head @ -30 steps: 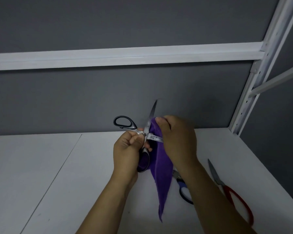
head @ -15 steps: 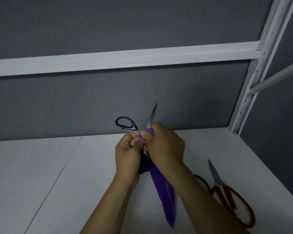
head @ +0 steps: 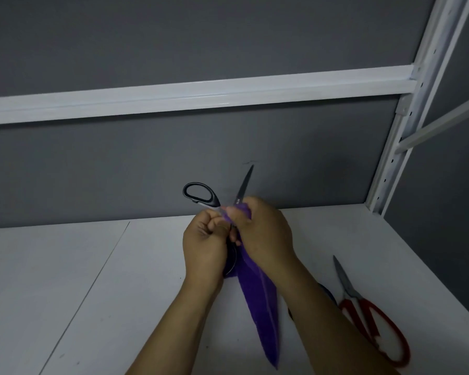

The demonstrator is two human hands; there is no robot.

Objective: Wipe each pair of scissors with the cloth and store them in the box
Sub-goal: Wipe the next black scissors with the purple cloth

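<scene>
Nearest you, the loose tail of the purple cloth (head: 257, 299) hangs over the white table (head: 65, 280) between your forearms. The red-handled scissors (head: 374, 326) lie flat to your right, well apart from your hands. Further out, your left hand (head: 205, 244) is fisted round the black-handled scissors (head: 201, 194), held above the table. Your right hand (head: 263, 234) pinches the cloth against them near the pivot. One bare blade points up toward the grey wall (head: 119, 171).

My left hand (head: 205, 247) holds open black scissors (head: 214, 203) above the white worktop (head: 65, 280). My right hand (head: 266, 236) pinches a purple cloth (head: 257, 307) round one blade. Red scissors (head: 364, 305) lie at right.
</scene>
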